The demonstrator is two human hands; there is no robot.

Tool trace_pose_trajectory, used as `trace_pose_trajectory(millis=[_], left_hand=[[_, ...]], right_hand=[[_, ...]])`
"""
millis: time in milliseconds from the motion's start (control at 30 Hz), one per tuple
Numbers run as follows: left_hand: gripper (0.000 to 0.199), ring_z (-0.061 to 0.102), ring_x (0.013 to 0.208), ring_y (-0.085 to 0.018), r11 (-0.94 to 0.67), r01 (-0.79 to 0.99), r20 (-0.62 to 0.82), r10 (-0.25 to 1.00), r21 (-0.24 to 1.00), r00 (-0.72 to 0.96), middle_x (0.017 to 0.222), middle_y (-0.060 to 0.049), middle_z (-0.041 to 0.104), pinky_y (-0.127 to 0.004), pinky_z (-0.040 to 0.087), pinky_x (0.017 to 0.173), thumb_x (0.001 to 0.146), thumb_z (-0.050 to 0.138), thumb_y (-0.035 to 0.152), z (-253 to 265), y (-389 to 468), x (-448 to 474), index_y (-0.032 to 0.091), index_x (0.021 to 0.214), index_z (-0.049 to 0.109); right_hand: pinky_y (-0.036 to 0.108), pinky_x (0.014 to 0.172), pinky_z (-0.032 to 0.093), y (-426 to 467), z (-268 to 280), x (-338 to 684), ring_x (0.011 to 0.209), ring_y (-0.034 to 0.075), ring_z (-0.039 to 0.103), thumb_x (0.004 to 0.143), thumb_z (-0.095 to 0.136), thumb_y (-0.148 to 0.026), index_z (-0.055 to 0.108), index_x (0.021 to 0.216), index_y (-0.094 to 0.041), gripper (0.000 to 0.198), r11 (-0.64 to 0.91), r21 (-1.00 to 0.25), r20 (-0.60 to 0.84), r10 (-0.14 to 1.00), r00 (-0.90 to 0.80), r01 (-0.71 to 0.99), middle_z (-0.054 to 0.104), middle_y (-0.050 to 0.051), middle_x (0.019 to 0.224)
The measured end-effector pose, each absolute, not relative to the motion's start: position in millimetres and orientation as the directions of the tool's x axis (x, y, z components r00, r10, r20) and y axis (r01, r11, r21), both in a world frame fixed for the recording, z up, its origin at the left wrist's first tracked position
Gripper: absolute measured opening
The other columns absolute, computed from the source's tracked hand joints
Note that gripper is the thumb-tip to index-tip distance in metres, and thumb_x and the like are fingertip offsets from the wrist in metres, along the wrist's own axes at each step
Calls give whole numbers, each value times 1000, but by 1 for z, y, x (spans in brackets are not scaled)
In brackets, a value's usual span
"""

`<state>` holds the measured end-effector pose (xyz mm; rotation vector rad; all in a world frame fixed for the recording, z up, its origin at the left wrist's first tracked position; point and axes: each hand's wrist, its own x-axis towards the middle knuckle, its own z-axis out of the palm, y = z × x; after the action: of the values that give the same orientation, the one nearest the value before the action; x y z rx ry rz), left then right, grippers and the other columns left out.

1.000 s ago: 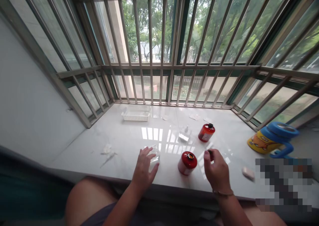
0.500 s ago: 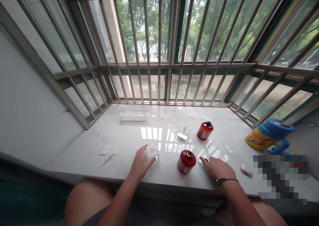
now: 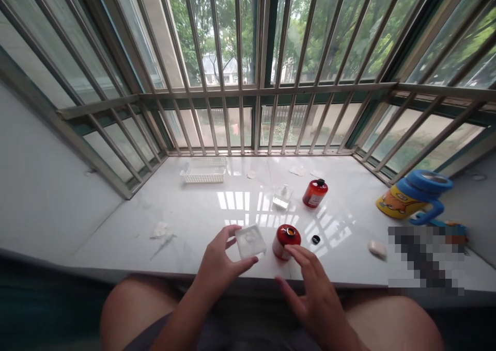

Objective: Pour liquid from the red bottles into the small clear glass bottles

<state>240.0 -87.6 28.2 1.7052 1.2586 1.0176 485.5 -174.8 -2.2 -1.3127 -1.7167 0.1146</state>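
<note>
My left hand (image 3: 228, 253) grips a clear, square-sided container (image 3: 250, 241) between thumb and fingers, tilted above the counter front. My right hand (image 3: 306, 278) is open, thumb apart from the fingers, its fingertips in front of the near red bottle (image 3: 282, 246); whether they touch it I cannot tell. That bottle stands uncapped, its round mouth showing. A small black cap (image 3: 315, 239) lies on the counter to its right. Farther back stand a second red bottle (image 3: 314, 194) with its black cap on and a clear square bottle (image 3: 282, 198).
On the white counter (image 3: 201, 211) a white plastic basket (image 3: 203, 175) sits at the back left. Crumpled white tissue (image 3: 159, 231) lies at left. To the right are a pale, soap-like lump (image 3: 377, 249) and a blue-and-yellow jug (image 3: 414, 196). Barred windows enclose the back.
My right hand has let go of the black cap on the counter and moved left to the near red bottle. My left hand has lifted and tilted the clear container, bringing it rightward.
</note>
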Motion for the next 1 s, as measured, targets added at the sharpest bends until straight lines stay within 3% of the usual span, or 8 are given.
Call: trace_pose_trajectory(millis=[67, 167, 433, 600, 733, 800, 900, 1000], left_hand=[[68, 76, 118, -30, -238, 335, 165, 958, 912, 233, 129, -6, 75, -51, 66, 108, 68, 99, 31, 44, -102, 252, 25, 127, 67], [72, 76, 116, -31, -263, 321, 168, 941, 910, 295, 126, -6, 76, -50, 67, 106, 64, 100, 29, 57, -117, 268, 26, 128, 68], [75, 76, 113, -34, -233, 308, 132, 940, 923, 315, 128, -7, 75, -50, 72, 94, 63, 101, 31, 52, -134, 306, 31, 129, 67], [73, 75, 118, -34, -275, 268, 153, 903, 923, 401, 129, -7, 75, -55, 66, 106, 65, 100, 29, 53, -130, 314, 30, 131, 68], [78, 72, 126, -35, -289, 218, 147, 852, 932, 503, 137, -9, 72, -55, 63, 112, 69, 99, 28, 55, -125, 315, 31, 139, 65], [84, 68, 132, -36, -298, 170, 159, 818, 939, 552, 145, -11, 68, -54, 60, 115, 71, 100, 38, 54, -124, 316, 31, 145, 62], [80, 60, 144, -37, -327, 45, 243, 780, 944, 576, 156, -14, 59, -54, 53, 123, 88, 81, 63, 45, -118, 318, 28, 154, 54], [63, 53, 150, -35, -410, 47, 340, 811, 911, 476, 160, -15, 54, -56, 45, 128, 105, 54, 63, 25, -107, 321, 26, 156, 48]], right_hand=[[61, 111, 57, -180, -1, 467, 144, 41, 57, 94, 77, -37, 33, 170, -31, 87, 422, -589, 586, 810, 5, 689, 54, 15, 159], [64, 113, 56, -184, -3, 454, 151, 43, 50, 93, 78, -36, 23, 173, -30, 98, 424, -651, 571, 820, 38, 629, 46, 16, 167], [59, 106, 62, -188, -17, 455, 139, 42, 63, 80, 91, -42, 35, 166, -30, 103, 252, -873, 416, 831, 369, 417, 53, 19, 161], [53, 101, 65, -186, -12, 473, 135, 39, 66, 80, 89, -42, 42, 162, -31, 96, 235, -949, 294, 904, 310, 212, 58, 18, 157], [49, 91, 67, -189, -7, 483, 120, 38, 73, 72, 93, -46, 47, 158, -29, 99, 129, -972, 194, 910, 366, 194, 64, 17, 148], [46, 84, 68, -192, -8, 487, 112, 37, 75, 65, 98, -46, 50, 155, -29, 104, 78, -978, 156, 890, 429, 194, 66, 16, 143], [48, 86, 67, -193, -12, 499, 114, 39, 74, 58, 102, -49, 54, 150, -28, 106, 42, -977, 149, 841, 520, 211, 67, 15, 140], [49, 87, 67, -191, -17, 520, 114, 41, 73, 54, 104, -49, 54, 149, -29, 109, 67, -959, 221, 790, 573, 277, 69, 14, 137]])
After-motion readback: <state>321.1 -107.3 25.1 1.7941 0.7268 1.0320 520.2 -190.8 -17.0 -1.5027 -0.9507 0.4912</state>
